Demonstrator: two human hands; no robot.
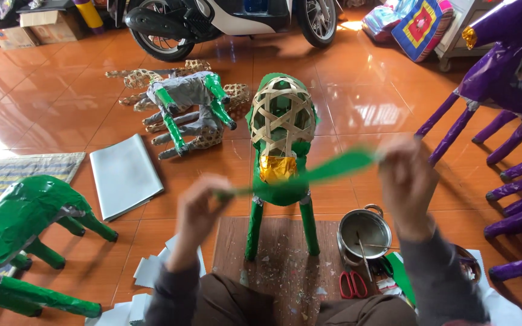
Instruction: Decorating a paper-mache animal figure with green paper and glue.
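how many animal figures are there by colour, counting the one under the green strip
Green: 2, the standing figure under the green strip stretched between left hand and right hand, and one at left
Grey with green legs, lying down: 1
Purple, partly cut off: at least 1
Total: 4

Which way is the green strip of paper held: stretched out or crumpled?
Stretched out. The green strip runs in a line from the left hand to the right hand, each pinching one end.

Glossy green paper strip [333, 169]; woven bamboo frame [282, 115].
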